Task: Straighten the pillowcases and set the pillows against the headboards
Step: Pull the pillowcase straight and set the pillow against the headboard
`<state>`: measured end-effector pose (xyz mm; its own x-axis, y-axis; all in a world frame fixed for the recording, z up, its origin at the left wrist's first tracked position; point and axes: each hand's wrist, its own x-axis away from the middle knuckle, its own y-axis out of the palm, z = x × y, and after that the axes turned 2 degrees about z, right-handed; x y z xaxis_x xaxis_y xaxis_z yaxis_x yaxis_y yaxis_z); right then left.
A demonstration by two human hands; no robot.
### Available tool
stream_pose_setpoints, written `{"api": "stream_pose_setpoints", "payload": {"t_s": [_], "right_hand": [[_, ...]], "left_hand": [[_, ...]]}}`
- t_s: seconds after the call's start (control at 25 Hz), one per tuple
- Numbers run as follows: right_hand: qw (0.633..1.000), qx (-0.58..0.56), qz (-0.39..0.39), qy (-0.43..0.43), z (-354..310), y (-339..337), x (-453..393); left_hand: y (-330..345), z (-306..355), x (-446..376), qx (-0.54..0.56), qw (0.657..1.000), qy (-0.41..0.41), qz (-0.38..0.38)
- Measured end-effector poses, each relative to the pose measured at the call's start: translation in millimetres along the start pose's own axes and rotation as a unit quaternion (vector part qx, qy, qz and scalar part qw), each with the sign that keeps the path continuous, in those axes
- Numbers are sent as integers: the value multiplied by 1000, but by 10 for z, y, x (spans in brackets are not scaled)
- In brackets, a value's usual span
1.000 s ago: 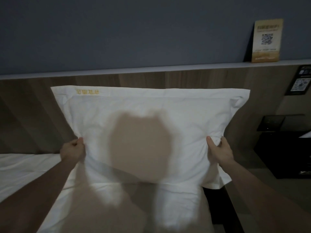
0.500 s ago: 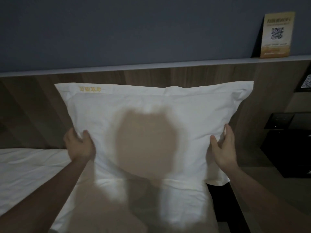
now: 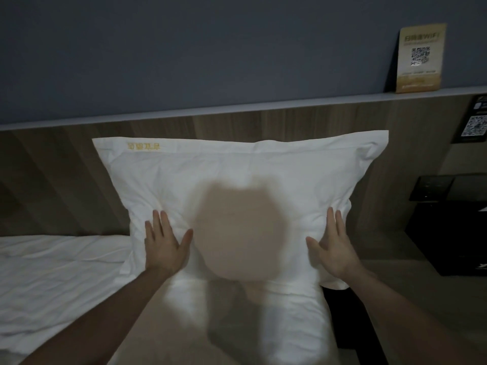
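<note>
A white pillow [image 3: 237, 175] in a flanged case with gold lettering at its top left stands upright against the wooden headboard [image 3: 66, 180]. My left hand [image 3: 164, 243] lies flat on the pillow's lower left face, fingers straight and spread. My right hand [image 3: 333, 246] presses flat on its lower right face in the same way. A shadow of my head falls across the pillow's middle. The pillow's bottom edge rests on the white bed sheet [image 3: 58, 280].
A ledge [image 3: 290, 104] tops the headboard, with a gold QR card [image 3: 419, 59] standing on it at the right. A dark nightstand [image 3: 453, 233] sits right of the bed. A black switch panel [image 3: 434, 191] and QR sticker [image 3: 474, 127] are on the wall panel.
Both hands let go of the pillow's side edges, opened, and moved inward onto its front face. The pillow now leans back against the headboard.
</note>
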<state>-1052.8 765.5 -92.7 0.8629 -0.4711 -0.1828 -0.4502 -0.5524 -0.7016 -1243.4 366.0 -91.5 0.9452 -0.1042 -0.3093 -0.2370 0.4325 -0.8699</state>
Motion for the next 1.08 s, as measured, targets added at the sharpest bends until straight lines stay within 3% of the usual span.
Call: {"api": "stream_pose_setpoints", "payload": {"t_s": [0.12,0.28,0.36,0.48,0.64,0.76,0.88,1.08], "right_hand": [[1000,-15,8,-11,62,38,110],[989,-39,117,-81,142,30,-17],[984,-39,123,-124,228,54,-123],[986,-81,87,-120,275,126,-131],[996,-76,-12,-53,336,71,-20],[978,-105,-176,26,297,-204,98],[955,-73,-275,79,5,-772,147],[912,-57,-386,125,-825,-1846,235]], "left_hand": [[148,41,181,-12,1000,-20,-12],[262,115,219,28,998,-47,-8],[296,192,208,35,996,-81,-16],[307,361,218,34,992,-122,-29],[328,618,534,19,985,-151,-86],[227,794,915,-36,964,-137,-227],[-73,1192,1239,-28,938,-143,-316],[-1076,2246,1834,98,933,-166,-304]]}}
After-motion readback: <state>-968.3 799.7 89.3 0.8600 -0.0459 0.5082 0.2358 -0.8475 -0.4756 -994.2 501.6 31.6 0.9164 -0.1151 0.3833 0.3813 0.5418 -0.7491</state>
